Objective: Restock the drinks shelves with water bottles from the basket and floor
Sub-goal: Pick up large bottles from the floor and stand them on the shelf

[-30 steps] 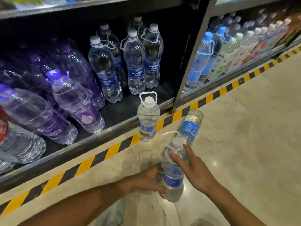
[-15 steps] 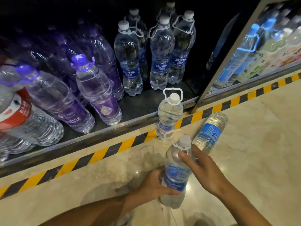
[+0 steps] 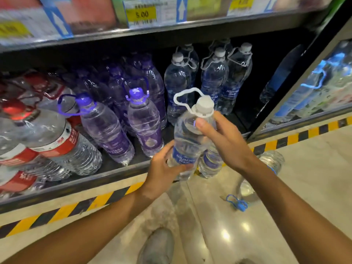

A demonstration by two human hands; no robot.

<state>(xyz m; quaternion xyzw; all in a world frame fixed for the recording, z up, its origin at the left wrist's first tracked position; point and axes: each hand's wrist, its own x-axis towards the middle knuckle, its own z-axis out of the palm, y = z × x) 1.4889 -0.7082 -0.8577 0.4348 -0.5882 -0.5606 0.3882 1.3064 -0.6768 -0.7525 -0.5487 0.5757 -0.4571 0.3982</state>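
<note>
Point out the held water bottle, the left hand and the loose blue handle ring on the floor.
held water bottle (image 3: 187, 138), head view, clear body above the label
left hand (image 3: 162, 169), head view, back of the hand
blue handle ring (image 3: 237, 202), head view, ring's loop

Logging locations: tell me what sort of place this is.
Likely a shop's drinks aisle: price tags on the shelf edge, rows of bottles below, hazard tape along the floor.

You have open shelf floor right of the Aquafina bottles. Left of them purple-capped bottles crowd the shelf. In front of them the bottom rail runs across.
</note>
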